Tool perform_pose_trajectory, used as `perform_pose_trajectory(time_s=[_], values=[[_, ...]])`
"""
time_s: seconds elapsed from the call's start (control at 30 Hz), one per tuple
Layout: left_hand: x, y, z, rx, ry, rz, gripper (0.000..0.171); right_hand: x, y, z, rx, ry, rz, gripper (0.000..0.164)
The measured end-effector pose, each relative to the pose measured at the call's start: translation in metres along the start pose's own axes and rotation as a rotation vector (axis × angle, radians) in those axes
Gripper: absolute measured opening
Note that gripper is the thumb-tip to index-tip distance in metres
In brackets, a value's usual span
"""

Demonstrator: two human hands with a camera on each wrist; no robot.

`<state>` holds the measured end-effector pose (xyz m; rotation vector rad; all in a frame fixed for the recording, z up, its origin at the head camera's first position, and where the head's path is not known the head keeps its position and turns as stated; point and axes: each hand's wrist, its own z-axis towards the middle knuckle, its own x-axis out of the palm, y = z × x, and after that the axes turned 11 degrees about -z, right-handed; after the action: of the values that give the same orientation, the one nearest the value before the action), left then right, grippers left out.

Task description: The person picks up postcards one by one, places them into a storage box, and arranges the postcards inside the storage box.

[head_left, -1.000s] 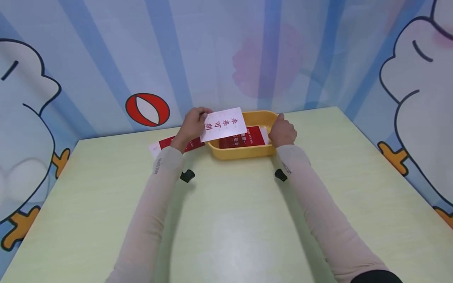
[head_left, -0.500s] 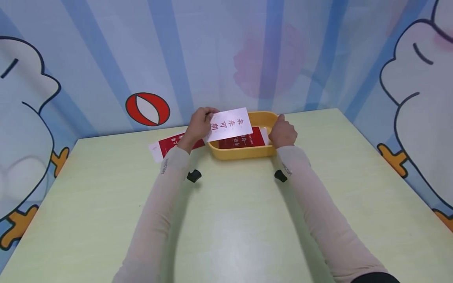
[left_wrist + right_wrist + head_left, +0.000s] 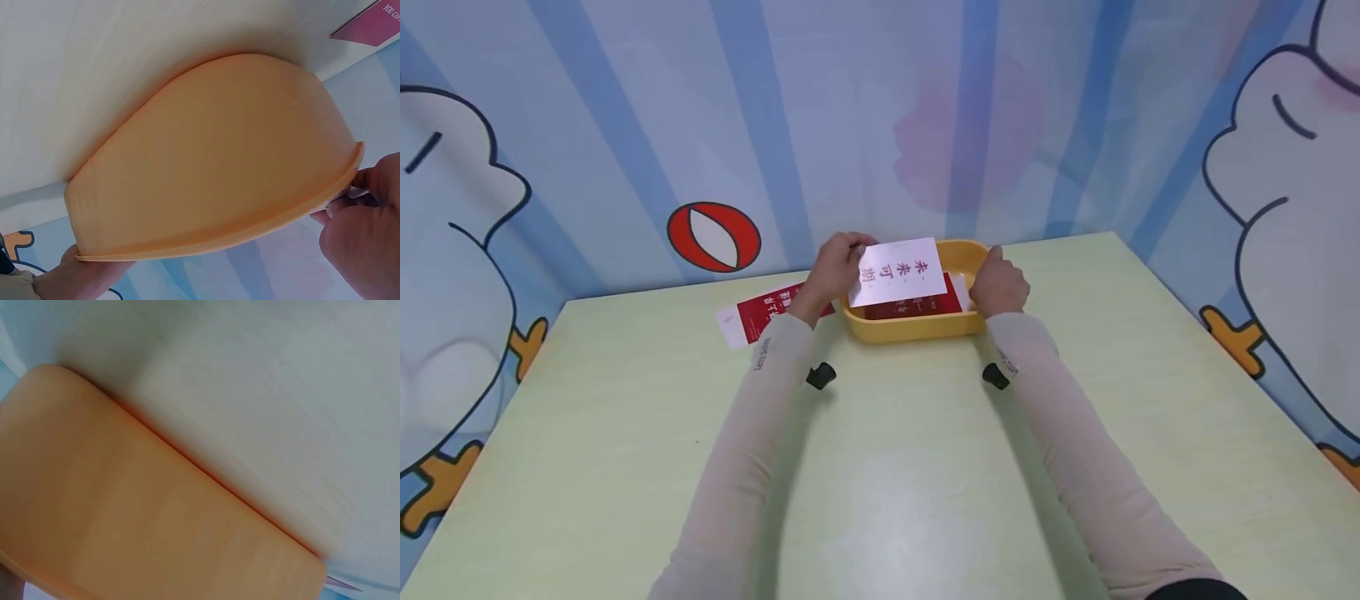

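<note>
My left hand (image 3: 837, 268) pinches the left end of a white card (image 3: 898, 273) printed with red Chinese characters. The card is held over a yellow plastic tray (image 3: 917, 331), covering part of its opening. Inside the tray lies a red card (image 3: 951, 298) with white lettering, partly hidden by the white one. My right hand (image 3: 1000, 283) grips the tray's right end at the rim. In the left wrist view, the tray's outer wall (image 3: 206, 156) fills the middle, and the left hand (image 3: 365, 228) shows at its right end.
Another red and white card (image 3: 767, 312) lies on the pale table (image 3: 895, 467) left of the tray, partly behind the left wrist. A cartoon-printed backdrop (image 3: 865, 117) rises directly behind the table's back edge. Black camera mounts (image 3: 822, 376) hang under both wrists.
My left hand has moved right and slightly down, bringing the white card farther over the tray. The right hand and tray have stayed in place.
</note>
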<state>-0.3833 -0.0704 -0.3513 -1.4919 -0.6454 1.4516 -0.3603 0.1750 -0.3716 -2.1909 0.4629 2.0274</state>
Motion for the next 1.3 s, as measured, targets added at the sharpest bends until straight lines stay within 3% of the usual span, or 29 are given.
perform_pose_trajectory(time_s=[0.2,0.47,0.73,1.0,1.3], values=[[0.009,-0.003,0.001,0.009,0.022,-0.008,0.034,-0.002,0.000,-0.001,-0.003,0.019,-0.006,0.060],[0.017,-0.004,0.001,-0.047,0.012,0.012,0.033,-0.003,0.000,-0.004,-0.023,0.015,-0.003,0.054],[0.023,0.000,0.006,-0.032,0.015,0.124,0.032,-0.005,0.003,-0.001,-0.020,-0.001,-0.019,0.056],[0.024,0.005,-0.001,-0.049,-0.007,0.216,0.034,-0.001,0.005,-0.001,-0.035,0.011,-0.006,0.058],[0.028,0.001,-0.002,-0.034,0.070,0.334,0.053,-0.004,0.000,-0.004,-0.029,-0.008,-0.008,0.054]])
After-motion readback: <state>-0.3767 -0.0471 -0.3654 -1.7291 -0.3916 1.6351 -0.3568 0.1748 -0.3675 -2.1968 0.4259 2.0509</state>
